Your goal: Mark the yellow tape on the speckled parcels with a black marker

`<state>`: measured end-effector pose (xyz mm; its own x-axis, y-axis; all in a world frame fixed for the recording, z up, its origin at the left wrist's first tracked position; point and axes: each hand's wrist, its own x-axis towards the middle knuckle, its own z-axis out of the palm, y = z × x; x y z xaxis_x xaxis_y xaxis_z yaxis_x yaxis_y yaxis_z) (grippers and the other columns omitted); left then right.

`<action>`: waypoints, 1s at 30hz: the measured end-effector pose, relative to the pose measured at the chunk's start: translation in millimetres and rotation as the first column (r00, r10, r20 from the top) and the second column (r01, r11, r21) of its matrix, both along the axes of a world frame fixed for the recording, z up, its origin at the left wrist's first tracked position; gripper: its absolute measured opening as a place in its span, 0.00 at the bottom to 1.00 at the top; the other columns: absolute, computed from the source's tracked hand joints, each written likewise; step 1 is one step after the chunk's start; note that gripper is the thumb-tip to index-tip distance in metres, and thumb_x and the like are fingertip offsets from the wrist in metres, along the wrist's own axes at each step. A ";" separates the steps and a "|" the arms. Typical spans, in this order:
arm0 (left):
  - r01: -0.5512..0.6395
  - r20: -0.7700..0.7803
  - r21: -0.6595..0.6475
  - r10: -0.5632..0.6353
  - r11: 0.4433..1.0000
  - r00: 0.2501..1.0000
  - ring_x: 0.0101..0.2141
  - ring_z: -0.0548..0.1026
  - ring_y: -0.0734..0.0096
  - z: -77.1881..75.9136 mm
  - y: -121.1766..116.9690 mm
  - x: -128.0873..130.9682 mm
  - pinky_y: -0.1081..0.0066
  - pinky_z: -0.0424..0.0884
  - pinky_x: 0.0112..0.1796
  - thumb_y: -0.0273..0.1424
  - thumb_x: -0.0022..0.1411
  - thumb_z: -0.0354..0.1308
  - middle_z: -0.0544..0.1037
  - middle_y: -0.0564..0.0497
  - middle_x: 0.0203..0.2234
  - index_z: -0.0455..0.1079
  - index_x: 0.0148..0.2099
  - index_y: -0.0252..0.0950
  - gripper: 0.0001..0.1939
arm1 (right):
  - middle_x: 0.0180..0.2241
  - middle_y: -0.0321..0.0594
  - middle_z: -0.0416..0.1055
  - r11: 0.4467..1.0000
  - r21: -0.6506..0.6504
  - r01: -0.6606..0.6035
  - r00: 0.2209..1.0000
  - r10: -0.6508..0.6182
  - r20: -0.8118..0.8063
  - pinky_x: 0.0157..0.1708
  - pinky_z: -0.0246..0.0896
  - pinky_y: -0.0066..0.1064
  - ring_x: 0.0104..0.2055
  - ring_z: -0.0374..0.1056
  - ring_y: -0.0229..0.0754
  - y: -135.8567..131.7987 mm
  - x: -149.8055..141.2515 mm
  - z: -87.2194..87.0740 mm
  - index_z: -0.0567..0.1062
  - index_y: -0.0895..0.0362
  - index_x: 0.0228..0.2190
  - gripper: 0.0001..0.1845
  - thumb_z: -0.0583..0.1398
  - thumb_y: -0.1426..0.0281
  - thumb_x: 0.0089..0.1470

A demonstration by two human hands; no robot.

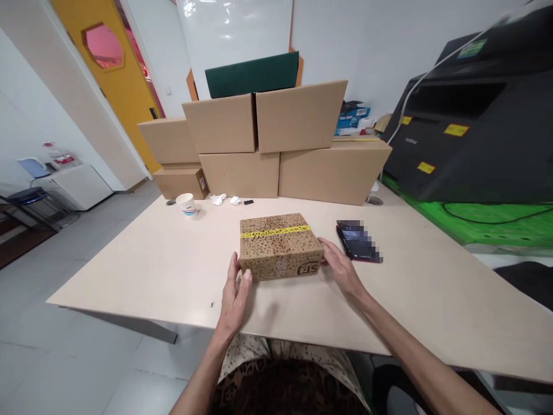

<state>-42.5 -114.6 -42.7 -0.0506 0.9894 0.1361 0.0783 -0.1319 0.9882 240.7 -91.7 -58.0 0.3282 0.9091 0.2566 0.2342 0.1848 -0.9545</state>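
Observation:
A small brown cardboard box (279, 245) with a dark speckled print and a strip of yellow tape across its top lies on the beige table (151, 265), close in front of me. My left hand (235, 294) rests against the box's near left corner, fingers extended and thumb on the front face. My right hand (341, 268) lies against the box's right side, fingers stretched along it. Both hands touch the box, which stays flat on the table.
A dark phone (358, 242) lies just right of the box. Several large plain cartons (276, 144) are stacked at the table's far edge, with a paper cup (187, 203) and crumpled tissues (224, 199) before them. A black printer (479, 115) stands at the right.

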 end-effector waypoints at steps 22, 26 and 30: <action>0.443 0.340 -0.004 -0.416 0.896 0.844 0.70 0.57 0.50 7.9 123.9 15.2 0.50 0.48 0.70 0.59 0.65 0.53 0.68 0.46 0.67 0.65 0.67 0.43 0.37 | 0.50 0.40 0.80 0.991 -0.121 -0.061 0.760 -0.033 -0.650 0.54 0.73 0.42 0.58 0.73 0.50 65.5 -5.6 0.8 0.75 0.48 0.48 0.26 0.64 0.46 0.53; 0.444 0.304 0.024 -0.430 0.895 0.850 0.71 0.55 0.51 14.9 135.2 19.1 0.52 0.48 0.69 0.59 0.64 0.55 0.67 0.49 0.67 0.67 0.66 0.46 0.35 | 0.52 0.34 0.79 0.994 -0.010 -0.106 0.757 0.074 -0.649 0.55 0.73 0.44 0.60 0.72 0.49 68.4 -5.8 -3.6 0.76 0.46 0.46 0.26 0.65 0.46 0.51; 0.377 0.389 0.112 -0.390 0.919 0.835 0.72 0.51 0.53 44.0 143.1 22.1 0.55 0.50 0.69 0.59 0.65 0.52 0.62 0.52 0.70 0.69 0.64 0.48 0.33 | 0.49 0.34 0.81 0.984 0.047 -0.172 0.715 0.157 -0.681 0.54 0.73 0.48 0.58 0.73 0.50 71.6 -2.7 -2.9 0.77 0.45 0.47 0.26 0.64 0.45 0.51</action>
<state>-20.4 28.4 1.3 0.2760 0.9367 0.2156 -0.3805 -0.0995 0.9194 238.0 -20.1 -60.9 0.2526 0.9675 0.0069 -0.5113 0.1395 -0.8480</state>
